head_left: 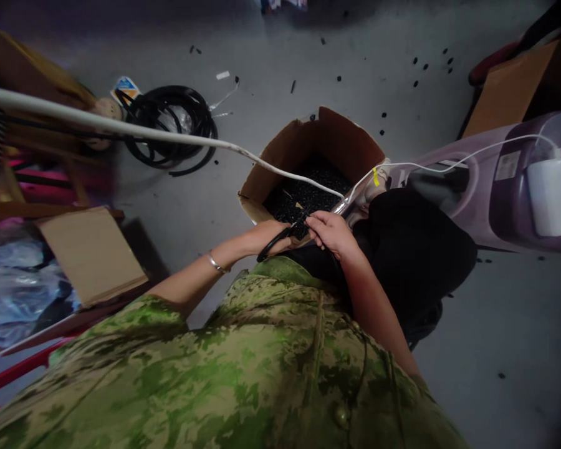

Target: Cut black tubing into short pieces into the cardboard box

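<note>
Scissors with black handles (280,240) sit closed in your left hand (266,240) above the brown cardboard box (308,146) of black offcuts; keep your right hand (331,234) pinching the thin white cable (290,173) taut, clear of the blades.

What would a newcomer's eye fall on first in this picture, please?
Probably the two hands at the centre: the left hand holds black scissors, and the right hand has its grip on a white cable running off to the upper left. Just beyond them stands an open cardboard box of small black pieces, and a coil of black cable lies on the floor.
</note>
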`<act>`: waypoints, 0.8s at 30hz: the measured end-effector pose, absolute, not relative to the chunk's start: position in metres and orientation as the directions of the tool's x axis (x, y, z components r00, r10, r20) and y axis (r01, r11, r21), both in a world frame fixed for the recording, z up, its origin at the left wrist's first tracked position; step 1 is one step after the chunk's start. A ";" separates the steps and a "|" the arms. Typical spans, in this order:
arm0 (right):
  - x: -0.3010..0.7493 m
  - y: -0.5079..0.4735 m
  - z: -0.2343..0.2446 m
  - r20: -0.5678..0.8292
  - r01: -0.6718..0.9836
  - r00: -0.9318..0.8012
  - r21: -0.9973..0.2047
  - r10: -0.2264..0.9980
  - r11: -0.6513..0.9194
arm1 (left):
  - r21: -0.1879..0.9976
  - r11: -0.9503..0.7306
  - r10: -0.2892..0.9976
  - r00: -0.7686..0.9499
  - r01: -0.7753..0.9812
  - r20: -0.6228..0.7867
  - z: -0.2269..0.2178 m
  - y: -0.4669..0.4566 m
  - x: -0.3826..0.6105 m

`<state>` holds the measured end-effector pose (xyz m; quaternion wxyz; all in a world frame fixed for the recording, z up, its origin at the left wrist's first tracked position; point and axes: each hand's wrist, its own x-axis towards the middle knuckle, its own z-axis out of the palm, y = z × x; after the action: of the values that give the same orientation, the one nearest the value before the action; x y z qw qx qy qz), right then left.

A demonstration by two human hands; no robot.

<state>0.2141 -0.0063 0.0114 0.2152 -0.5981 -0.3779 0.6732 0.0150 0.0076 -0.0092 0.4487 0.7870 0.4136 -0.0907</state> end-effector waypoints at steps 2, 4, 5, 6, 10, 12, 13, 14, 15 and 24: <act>0.215 -0.006 0.011 -0.642 0.147 -0.196 -0.767 0.741 -0.625 | 0.603 -0.286 0.595 0.631 0.745 -0.497 -0.011 0.006 0.015; 0.215 -0.007 0.010 -0.633 0.133 -0.196 -0.774 0.749 -0.619 | 0.583 -0.292 0.600 0.620 0.758 -0.505 -0.010 0.007 0.015; 0.215 -0.007 0.010 -0.626 0.127 -0.197 -0.779 0.755 -0.614 | 0.575 -0.291 0.595 0.615 0.765 -0.517 -0.008 0.007 0.016; 0.215 -0.007 0.010 -0.619 0.122 -0.199 -0.785 0.760 -0.608 | 0.569 -0.289 0.588 0.612 0.770 -0.529 -0.006 0.008 0.016; 0.216 -0.008 0.011 -0.587 0.100 -0.224 -0.808 0.778 -0.581 | 0.596 -0.277 0.558 0.632 0.753 -0.538 0.006 0.012 0.019; 0.216 -0.009 0.010 -0.577 0.085 -0.239 -0.814 0.781 -0.575 | 0.612 -0.277 0.556 0.643 0.741 -0.527 0.007 0.011 0.019; 0.217 -0.009 0.010 -0.575 0.079 -0.244 -0.814 0.781 -0.575 | 0.616 -0.279 0.559 0.646 0.737 -0.520 0.007 0.011 0.019; 0.217 -0.009 0.010 -0.576 0.075 -0.248 -0.813 0.779 -0.578 | 0.618 -0.281 0.565 0.647 0.735 -0.512 0.005 0.010 0.019; 0.217 -0.009 0.009 -0.578 0.072 -0.250 -0.811 0.776 -0.581 | 0.619 -0.282 0.572 0.646 0.733 -0.505 0.003 0.010 0.019; 0.219 -0.010 0.006 -0.550 0.027 -0.270 -0.825 0.790 -0.565 | 0.629 -0.247 0.582 0.632 0.737 -0.512 0.003 0.011 0.017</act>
<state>0.2192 -0.0097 0.0061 0.2721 -0.5394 -0.3789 0.7010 0.0171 0.0111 0.0030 0.4472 0.7847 0.4203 -0.0869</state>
